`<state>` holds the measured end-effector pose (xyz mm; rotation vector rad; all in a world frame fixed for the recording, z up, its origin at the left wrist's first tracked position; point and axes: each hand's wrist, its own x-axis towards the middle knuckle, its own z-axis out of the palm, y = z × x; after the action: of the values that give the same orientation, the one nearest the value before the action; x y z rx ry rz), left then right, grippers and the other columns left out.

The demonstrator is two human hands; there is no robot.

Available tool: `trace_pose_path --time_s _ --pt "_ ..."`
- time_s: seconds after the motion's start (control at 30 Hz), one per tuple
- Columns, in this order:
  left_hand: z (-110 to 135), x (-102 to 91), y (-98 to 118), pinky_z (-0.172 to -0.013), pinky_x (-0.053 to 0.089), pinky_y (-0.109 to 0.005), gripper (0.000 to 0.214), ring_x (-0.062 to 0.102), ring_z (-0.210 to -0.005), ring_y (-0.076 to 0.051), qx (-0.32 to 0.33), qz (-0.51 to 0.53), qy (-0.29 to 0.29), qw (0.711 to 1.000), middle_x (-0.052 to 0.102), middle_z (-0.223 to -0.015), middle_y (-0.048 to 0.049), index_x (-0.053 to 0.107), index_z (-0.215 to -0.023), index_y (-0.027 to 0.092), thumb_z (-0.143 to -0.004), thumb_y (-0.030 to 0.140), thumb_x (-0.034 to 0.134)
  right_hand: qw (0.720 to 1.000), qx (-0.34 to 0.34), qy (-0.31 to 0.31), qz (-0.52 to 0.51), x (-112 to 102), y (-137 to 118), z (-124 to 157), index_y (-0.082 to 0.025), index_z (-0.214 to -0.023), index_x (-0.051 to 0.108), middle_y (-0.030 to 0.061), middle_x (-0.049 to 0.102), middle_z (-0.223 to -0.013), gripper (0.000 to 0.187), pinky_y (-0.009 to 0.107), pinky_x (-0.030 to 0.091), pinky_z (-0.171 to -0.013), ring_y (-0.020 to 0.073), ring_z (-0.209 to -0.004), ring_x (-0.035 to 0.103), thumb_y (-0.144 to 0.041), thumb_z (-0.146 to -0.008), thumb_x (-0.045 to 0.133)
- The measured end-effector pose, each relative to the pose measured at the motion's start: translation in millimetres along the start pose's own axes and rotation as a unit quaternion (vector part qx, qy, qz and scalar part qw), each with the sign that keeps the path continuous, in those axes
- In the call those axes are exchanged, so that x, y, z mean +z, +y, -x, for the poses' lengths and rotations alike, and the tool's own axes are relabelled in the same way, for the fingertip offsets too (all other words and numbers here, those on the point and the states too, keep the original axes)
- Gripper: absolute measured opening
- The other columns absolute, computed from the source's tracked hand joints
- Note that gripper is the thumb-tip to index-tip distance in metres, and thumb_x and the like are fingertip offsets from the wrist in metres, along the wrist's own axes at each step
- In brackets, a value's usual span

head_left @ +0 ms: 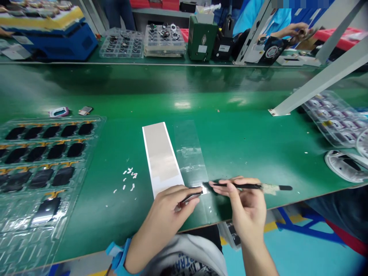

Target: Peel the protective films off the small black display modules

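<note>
- Fig., centre: small white piece (204, 189), 1 only, glossy, at near end of clear film strip, btw tips of the two hand-held tools; contact w/ each tip not resolved.
- L hand (162, 218): narrow pinch, thumb & fingers closed on dark tweezers (190, 197), tips toward the white piece. Blue wrist strap (117, 257), 1, on L wrist.
- R hand (247, 205): narrow pinch on thin black tool (238, 186), 1, pale fibrous wrap near far end; exact tool type unclear.
- Clear film strip (188, 149), 1, long, flat, w/ hazy patches; lay on green mat (230, 134), just R of white-edged strip (161, 153), 1, w/ beige-silver panel.
- White scraps (129, 178), approx. 12, tiny, scattered L of strips.
- Lower L: clear tray (57, 222), 1, holding approx. 15 black panels w/ gold tails.
- R edge: clear tray (333, 119), 1, holding round parts.
- Top centre: 2 clear trays (164, 40), green box (202, 37), 1.
- Upper R: co-worker's hand (290, 30), 1 in view, apart from the person's own.
</note>
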<state>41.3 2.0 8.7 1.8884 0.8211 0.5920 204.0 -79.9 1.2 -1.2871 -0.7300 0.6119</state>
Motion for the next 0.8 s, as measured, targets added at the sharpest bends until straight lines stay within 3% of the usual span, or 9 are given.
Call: trace_pose_path --time_s 0.13,0.33,0.6,0.8 --pt "0.9 -0.6 0.7 -0.076 0.054 -0.025 0.023 0.071 -0.086 -0.017 0.025 0.007 0.006 1.0 0.076 -0.097 -0.0031 0.071 -0.113 0.025 -0.094 0.02 0.059 0.996 -0.08 -0.023 -0.041 16.5 -18.5 8.1 -0.025 -0.102 0.053 0.0014 0.065 -0.09 0.018 0.032 0.068 -0.07 0.017 -0.085 0.074 -0.008 -0.095 0.053" --pt "1.4 -1.4 -0.2 -0.058 0.048 -0.022 0.02 0.062 -0.062 -0.014 0.04 -0.026 0.067 0.997 0.066 -0.071 -0.0012 0.073 -0.107 0.018 -0.094 0.019 0.058 0.988 -0.109 -0.083 -0.065 42.3 -20.6 14.0 -0.026 -0.105 0.051 0.0017 0.067 -0.097 0.025 0.038 0.066 -0.083 0.0181 -0.097 0.073 -0.003 -0.095 0.048" --pt "3.7 -2.4 1.5 -0.064 0.048 -0.023 0.029 0.062 -0.07 -0.014 0.054 -0.019 0.082 0.995 0.067 -0.086 -0.0043 0.066 -0.121 0.019 -0.099 0.018 0.047 0.989 -0.135 -0.04 -0.055 52.3 -25.2 18.1 -0.026 -0.105 0.05 0.0019 0.068 -0.094 0.026 0.038 0.067 -0.081 0.0188 -0.096 0.073 -0.003 -0.095 0.048" --pt "4.7 -2.6 0.0 -0.073 0.049 -0.025 0.047 0.06 -0.08 -0.016 0.057 -0.027 0.056 0.996 0.061 -0.093 -0.0039 0.042 -0.148 0.025 -0.102 0.017 0.04 0.987 -0.146 -0.025 -0.055 60.6 -22.3 20.3 -0.026 -0.105 0.051 0.0014 0.069 -0.095 0.026 0.037 0.066 -0.083 0.0174 -0.097 0.072 -0.002 -0.094 0.048"
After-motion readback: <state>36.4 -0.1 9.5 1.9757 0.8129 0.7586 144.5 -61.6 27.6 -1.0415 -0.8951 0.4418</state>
